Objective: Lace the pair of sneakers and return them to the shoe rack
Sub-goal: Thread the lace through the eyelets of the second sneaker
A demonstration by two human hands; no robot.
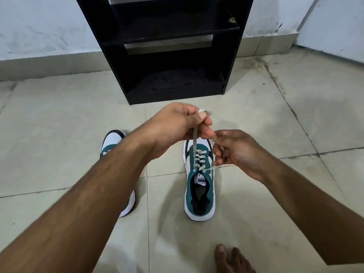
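Tiled floor (59, 134), pale wall (49, 26), bare foot (232, 259)

Two teal-and-white sneakers stand upright on the floor tiles: the right sneaker (199, 186) laced, lace ends (195, 138) pulled up; the left sneaker (114, 146) partly hidden; the black shoe rack (167, 56) beyond.

Two sneakers (199, 184), two hands (173, 125) — one shoe rack (167, 56).

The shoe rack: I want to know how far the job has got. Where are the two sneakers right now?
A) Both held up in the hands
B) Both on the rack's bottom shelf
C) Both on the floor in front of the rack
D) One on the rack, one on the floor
C: the right sneaker and the left sneaker both stand on the tiled floor, in front of the shoe rack.
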